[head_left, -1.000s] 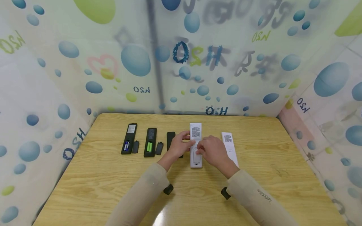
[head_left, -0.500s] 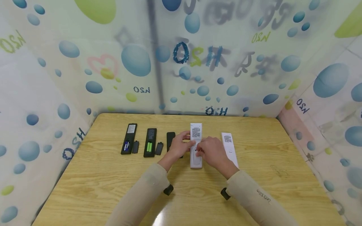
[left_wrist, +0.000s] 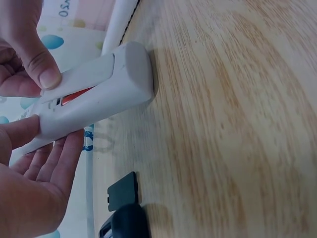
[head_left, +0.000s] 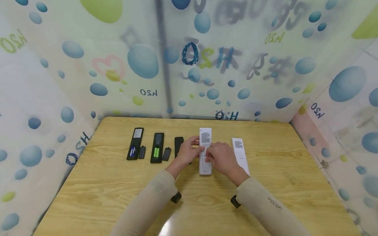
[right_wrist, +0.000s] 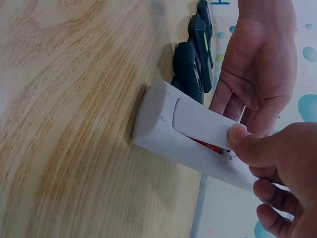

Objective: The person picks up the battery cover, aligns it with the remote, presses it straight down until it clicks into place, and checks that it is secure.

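While left hand (head_left: 189, 153) grips white remote control (left_wrist: 111, 101), right hand (head_left: 222, 158) pinches battery cover (right_wrist: 203, 118); its label (head_left: 205, 137) illegibly small; backdrop lettering (head_left: 190, 54): mirrored "H2O".

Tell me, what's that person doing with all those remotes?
Somebody's left hand is holding a white remote, and their right hand holds the raised end of its cover. The cover isn't lying flat, and something red shows underneath. To the left, two black remotes lie open, batteries showing. Another white remote lies on the right.
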Motion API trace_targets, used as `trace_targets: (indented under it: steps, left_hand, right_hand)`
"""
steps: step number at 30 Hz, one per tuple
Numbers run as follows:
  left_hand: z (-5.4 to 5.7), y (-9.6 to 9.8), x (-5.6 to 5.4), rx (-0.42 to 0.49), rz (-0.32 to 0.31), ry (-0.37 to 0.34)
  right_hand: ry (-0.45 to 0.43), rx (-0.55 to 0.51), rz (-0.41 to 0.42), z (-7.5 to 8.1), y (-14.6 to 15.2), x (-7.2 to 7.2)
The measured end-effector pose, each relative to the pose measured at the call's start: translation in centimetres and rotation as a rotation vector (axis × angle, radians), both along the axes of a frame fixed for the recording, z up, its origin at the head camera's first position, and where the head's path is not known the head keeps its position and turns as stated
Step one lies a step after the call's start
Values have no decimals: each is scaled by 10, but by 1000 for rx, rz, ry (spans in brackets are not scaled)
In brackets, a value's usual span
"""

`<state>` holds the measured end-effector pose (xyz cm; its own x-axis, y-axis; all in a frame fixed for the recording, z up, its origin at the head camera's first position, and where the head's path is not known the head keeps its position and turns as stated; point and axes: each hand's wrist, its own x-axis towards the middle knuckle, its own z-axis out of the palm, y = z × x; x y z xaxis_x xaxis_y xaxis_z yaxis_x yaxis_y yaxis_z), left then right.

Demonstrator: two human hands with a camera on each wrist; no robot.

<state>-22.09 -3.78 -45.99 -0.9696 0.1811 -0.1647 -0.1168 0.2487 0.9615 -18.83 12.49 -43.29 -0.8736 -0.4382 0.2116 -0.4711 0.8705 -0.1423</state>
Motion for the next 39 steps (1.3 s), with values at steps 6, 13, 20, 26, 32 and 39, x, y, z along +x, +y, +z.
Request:
trace_targets:
  steps: [6, 13, 20, 26, 32, 39]
  left_hand:
    - [1, 1, 0, -5, 0, -2]
    - [0, 0, 1, -15, -10, 14]
    - [1, 1, 2, -12, -14, 6]
    - [0, 1, 2, -7, -16, -8]
    - [-1, 0, 4, 16, -3, -7]
    - [-2, -1, 4, 39, 11, -10]
  right_hand:
    - [-3, 5, 3, 0, 0, 0]
    - [-24, -8, 11, 0, 0, 2]
    - [-44, -8, -18, -1, 0, 3]
    - [-57, -15, -52, -5, 2, 2]
    - [-114, -63, -122, -10, 5, 2]
    - [-175, -67, -220, -10, 12, -2]
